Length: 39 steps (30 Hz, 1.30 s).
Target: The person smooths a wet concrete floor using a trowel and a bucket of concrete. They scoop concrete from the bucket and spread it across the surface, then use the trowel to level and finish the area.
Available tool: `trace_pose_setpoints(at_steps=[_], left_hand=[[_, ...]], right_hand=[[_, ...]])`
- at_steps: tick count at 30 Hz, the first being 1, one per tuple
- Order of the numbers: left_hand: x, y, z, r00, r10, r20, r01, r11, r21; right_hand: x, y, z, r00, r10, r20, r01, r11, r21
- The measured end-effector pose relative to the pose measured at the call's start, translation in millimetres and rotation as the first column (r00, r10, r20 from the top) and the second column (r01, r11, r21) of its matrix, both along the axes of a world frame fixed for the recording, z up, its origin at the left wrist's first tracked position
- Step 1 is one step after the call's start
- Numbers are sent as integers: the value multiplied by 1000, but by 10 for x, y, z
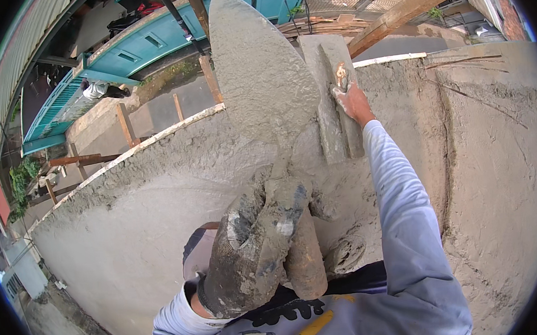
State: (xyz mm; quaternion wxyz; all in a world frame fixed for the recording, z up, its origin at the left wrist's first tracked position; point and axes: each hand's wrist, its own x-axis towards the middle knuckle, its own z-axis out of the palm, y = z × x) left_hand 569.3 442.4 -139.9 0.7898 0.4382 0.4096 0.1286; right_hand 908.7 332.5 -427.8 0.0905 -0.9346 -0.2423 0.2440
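My left hand (243,256), in a dark glove caked with mortar, is closed around the handle of a large trowel (262,74). The trowel's broad, pointed blade is coated in wet grey mortar and stands up toward the top of the view. The butt of its brown handle shows below the fist. Further right, my bare right hand (356,105) grips a long plastering float (333,132) near its upper part. Grey mortar covers the float, which lies against the upper part of the plastered wall (141,220); how closely it touches, I cannot tell.
The wall's top edge (136,149) runs across, with a street beyond. A wooden beam (419,6) slants across the upper right. Wooden stakes (127,125) stand behind the edge at left. A turquoise gate (147,42) is across the street. A vertical groove (448,155) marks the right wall.
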Motion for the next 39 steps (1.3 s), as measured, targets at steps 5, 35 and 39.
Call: trace_pose_setpoints(at_steps=[5,35,39], left_hand=[[-166,146,-44,983,181,-31,-180,983,30],[-242,247,-73,932,333,143,-338,941,10],[-331,172,-51,938,328,111,-321,944,-75]], right_hand=[[-508,178,5,969,243,-49,-246,966,-82],[-1148,-178,153,896,392,-210,-421,899,-122],[-817,329,297,922,313,-226,-329,944,-32]])
